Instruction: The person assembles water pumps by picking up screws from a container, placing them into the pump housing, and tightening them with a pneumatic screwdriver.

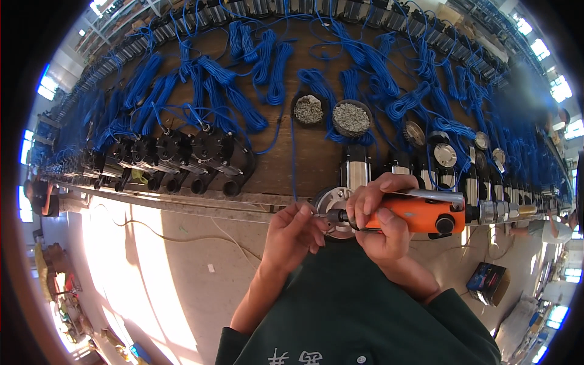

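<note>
My right hand [386,240] is wrapped round an orange air screwdriver [420,214], held level with its tip pointing left. A dark chuck [335,216] with a thin bit sticks out of its front. At the bit's tip, the thumb and fingers of my left hand [293,236] are pinched together; whatever they hold is too small to make out. Just behind the tool, at the bench edge, lies a motor [354,168] with a silvery body. Its round metal end [331,198] faces me, partly hidden by my right hand and the chuck.
Two round bowls of small metal parts stand on the brown bench, one smaller [308,111] and one larger [351,119]. Bundles of blue cable [278,73] lie behind them. Black-ended motors [222,152] line the left edge, others the right. A box [488,283] sits on the floor.
</note>
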Tool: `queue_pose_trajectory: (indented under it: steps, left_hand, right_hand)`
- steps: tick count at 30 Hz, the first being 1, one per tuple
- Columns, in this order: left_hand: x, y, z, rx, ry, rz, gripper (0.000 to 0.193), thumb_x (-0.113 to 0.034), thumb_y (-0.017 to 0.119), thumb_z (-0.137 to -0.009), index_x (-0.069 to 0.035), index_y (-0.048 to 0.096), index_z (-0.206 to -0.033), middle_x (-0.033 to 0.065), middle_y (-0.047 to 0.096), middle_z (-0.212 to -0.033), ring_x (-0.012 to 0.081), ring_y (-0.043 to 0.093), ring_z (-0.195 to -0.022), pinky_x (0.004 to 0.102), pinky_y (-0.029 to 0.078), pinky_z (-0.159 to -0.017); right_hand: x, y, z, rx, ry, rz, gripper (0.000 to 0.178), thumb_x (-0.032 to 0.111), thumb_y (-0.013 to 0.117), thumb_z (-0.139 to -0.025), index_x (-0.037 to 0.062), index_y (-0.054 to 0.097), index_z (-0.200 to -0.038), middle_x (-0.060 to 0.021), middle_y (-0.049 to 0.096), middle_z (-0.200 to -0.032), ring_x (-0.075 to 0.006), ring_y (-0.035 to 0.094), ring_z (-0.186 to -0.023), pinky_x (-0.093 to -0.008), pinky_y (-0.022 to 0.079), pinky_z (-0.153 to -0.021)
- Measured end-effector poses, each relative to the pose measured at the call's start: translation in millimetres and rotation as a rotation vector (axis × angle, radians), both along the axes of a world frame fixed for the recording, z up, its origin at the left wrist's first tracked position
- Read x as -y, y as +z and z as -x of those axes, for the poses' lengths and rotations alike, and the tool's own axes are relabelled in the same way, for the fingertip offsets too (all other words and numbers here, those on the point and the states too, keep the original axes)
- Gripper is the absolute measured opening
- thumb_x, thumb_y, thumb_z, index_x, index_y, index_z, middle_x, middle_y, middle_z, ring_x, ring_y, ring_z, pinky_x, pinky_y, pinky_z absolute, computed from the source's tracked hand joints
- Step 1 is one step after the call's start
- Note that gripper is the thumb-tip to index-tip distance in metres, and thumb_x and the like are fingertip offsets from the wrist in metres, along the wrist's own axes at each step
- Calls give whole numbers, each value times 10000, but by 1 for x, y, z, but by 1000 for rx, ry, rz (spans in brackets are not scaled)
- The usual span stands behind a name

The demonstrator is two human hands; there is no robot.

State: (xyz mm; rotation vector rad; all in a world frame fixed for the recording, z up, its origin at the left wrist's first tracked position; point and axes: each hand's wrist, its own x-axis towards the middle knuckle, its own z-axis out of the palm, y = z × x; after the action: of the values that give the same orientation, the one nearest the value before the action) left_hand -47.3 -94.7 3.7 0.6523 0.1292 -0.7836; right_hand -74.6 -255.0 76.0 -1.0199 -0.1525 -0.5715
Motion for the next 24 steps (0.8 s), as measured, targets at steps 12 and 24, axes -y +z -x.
queue_pose_trajectory:
  steps: [12,24]
  left_hand:
    - [12,0,8,108,-74,-250,249,-247,528,-990,-12,580,-925,78,609,-641,115,497,-422,219,356,-382]
    - [2,-17,15,825,-151,-712,420,-25,778,-737,-36,669,-1142,-73,350,-581,28,290,-543,210,248,-495]
  right_hand:
    - [11,-12,13,-9,51,18,289,128,510,-786,44,419,-1047,-95,499,-789,-152,508,-573,-331,466,-623]
    - [12,-34,23,-46,130,128,273,-12,516,-826,6,425,-1083,-127,550,-796,-161,533,-631,-333,476,-665]
